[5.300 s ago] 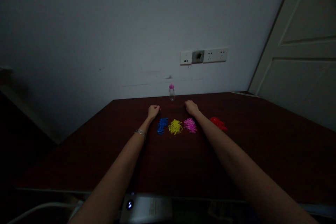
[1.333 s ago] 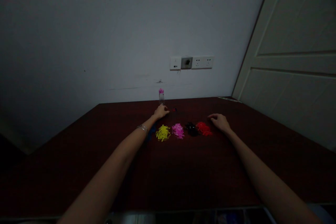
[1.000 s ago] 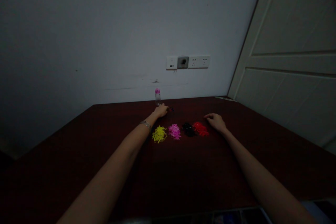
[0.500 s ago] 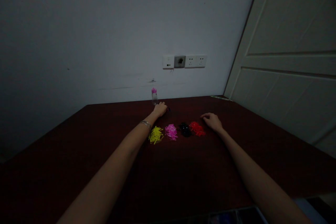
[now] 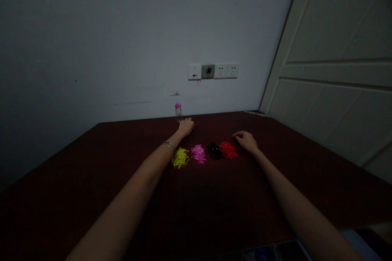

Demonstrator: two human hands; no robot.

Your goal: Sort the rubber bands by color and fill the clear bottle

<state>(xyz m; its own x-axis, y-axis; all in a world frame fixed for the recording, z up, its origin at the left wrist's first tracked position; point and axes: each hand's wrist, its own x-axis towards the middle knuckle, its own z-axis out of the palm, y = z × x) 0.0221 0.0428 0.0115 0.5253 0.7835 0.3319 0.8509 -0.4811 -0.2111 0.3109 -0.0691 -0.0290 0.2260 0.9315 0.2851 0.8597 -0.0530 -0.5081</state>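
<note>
My left hand (image 5: 186, 126) rests far out on the dark red table, its fingers curled downward. A small dark thing (image 5: 196, 127) shows at its fingertips, too dim to name. Just behind this hand stands a clear bottle with a pink cap (image 5: 178, 112). My right hand (image 5: 246, 142) lies on the table beside the red pile, fingers loosely stretched to the left, holding nothing that I can see. Between my arms sit small heaps of thin strips: yellow (image 5: 180, 158), pink (image 5: 199, 153) and red (image 5: 228, 149), with a shiny black heap (image 5: 214, 151) between pink and red.
Behind the table (image 5: 196, 200) rises a pale wall with a row of sockets and switches (image 5: 213, 71). A white panelled door (image 5: 330, 77) stands at the right. At the bottom edge, a dark tray-like object (image 5: 269, 253) is partly in view.
The view has shifted slightly, so everything sits a little further left. Both hands stay in nearly the same places, and the heaps look unchanged.
</note>
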